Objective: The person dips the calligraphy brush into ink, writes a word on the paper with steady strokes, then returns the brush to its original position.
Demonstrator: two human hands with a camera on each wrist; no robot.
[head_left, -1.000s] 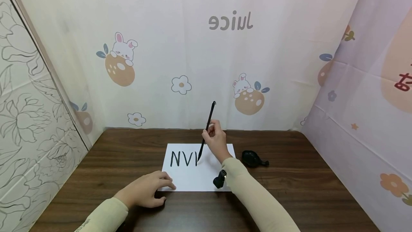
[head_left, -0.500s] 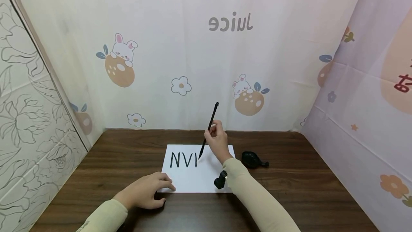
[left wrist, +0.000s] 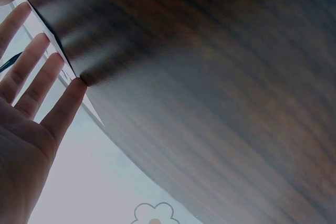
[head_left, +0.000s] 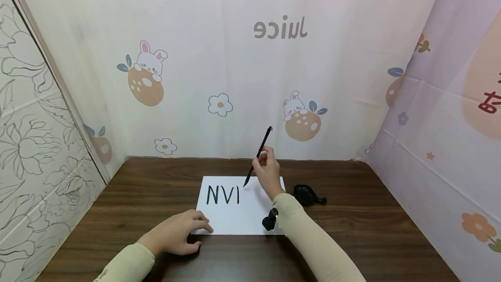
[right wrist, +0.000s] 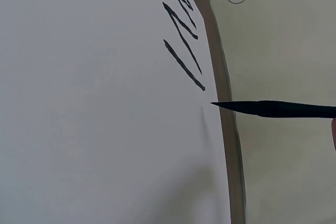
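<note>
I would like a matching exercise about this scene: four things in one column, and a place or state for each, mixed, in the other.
1. brush
2. paper
3. left hand
4. black object

A. white, with dark strokes
B. lying right of the paper
C. held in the right hand
D. by the paper's near left corner

Pairs: 1-C, 2-A, 3-D, 4-B
</note>
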